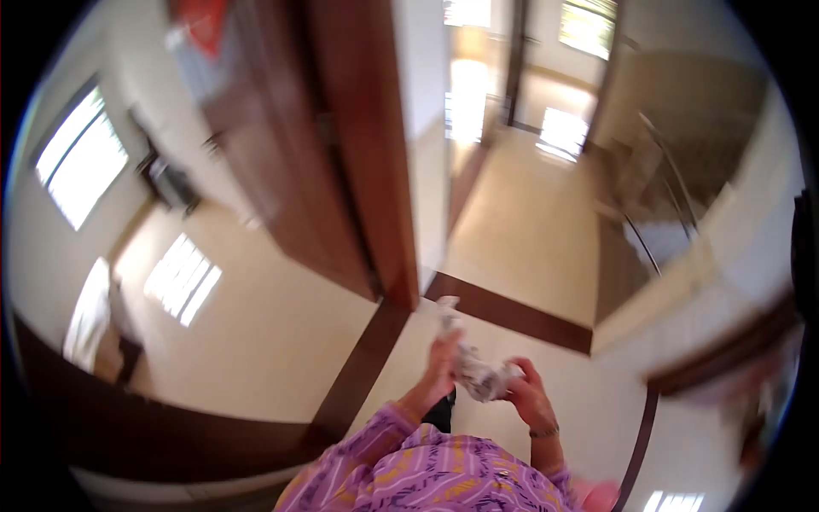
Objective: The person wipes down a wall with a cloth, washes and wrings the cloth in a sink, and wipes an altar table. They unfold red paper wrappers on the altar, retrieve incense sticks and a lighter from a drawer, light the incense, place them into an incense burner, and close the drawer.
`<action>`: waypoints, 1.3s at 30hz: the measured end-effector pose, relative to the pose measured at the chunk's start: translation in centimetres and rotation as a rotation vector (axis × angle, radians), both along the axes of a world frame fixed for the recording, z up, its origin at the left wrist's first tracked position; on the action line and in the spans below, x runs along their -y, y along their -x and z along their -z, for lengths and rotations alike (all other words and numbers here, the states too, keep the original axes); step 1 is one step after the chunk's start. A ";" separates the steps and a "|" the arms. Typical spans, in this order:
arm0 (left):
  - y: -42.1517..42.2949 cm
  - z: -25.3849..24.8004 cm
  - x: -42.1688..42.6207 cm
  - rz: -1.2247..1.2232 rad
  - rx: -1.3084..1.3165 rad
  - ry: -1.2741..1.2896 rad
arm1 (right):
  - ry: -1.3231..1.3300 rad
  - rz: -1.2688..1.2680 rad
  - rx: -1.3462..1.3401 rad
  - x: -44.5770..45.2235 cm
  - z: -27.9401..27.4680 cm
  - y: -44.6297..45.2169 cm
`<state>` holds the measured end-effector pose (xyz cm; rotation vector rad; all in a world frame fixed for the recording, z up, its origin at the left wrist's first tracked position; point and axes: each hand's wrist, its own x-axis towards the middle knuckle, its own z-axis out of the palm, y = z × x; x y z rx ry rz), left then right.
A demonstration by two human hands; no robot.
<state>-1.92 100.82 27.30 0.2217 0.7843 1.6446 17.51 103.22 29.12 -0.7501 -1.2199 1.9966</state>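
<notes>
A crumpled whitish cloth (479,376) is stretched between my two hands in front of my body. My left hand (444,360) is closed around one part of it, and a loose end sticks up above the fingers. My right hand (527,394) grips the other end, with fingers bent; a bracelet sits at that wrist. The cloth is blurred, so its exact kind does not show. Purple patterned sleeves cover my arms.
A brown wooden door (281,171) stands open on the left, before a room with a window (83,158). Ahead runs a tiled corridor (520,218), with a stair railing (670,175) to its right. Dark strips (512,314) cross the floor.
</notes>
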 end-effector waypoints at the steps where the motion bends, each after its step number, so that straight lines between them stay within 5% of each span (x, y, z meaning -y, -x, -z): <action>1: 0.1 1.2 -2.8 0.011 -0.049 -0.048 | -0.051 -0.019 -0.105 -3.0 2.2 0.1; 4: 0.5 -2.5 -8.7 0.074 -0.251 -0.161 | -0.192 -0.070 0.009 -9.5 1.2 1.9; 7: 0.9 -5.1 -13.2 0.133 -0.315 -0.251 | -0.025 -0.049 0.065 -12.9 -3.0 4.9; 12: 1.5 -1.1 -23.6 0.157 -0.454 -0.219 | -0.109 -0.028 0.246 -24.5 0.3 4.0; 15: 1.9 0.7 -27.7 0.266 -0.315 0.110 | -0.094 0.116 0.112 -30.7 0.6 3.0; 18: 1.0 0.8 -32.1 0.398 -0.059 0.091 | -0.105 0.028 0.093 -36.6 -1.6 2.5; 24: -2.6 0.4 -45.7 0.033 -0.151 0.028 | -0.088 -0.122 0.191 -50.0 -0.5 -0.1; 26: -3.4 -0.2 -48.9 -0.060 -0.359 0.012 | -0.100 -0.199 0.268 -53.3 -0.6 -0.2; 30: -3.8 -1.1 -53.6 -0.045 -0.593 0.123 | -0.004 -0.274 0.055 -57.7 -1.7 1.1; 34: -2.8 -1.4 -58.9 0.066 -0.568 0.130 | -0.003 -0.197 0.286 -63.7 -0.3 3.1; 39: 0.4 -2.0 -68.0 0.119 -0.279 0.090 | 0.019 0.073 0.054 -74.0 1.4 4.6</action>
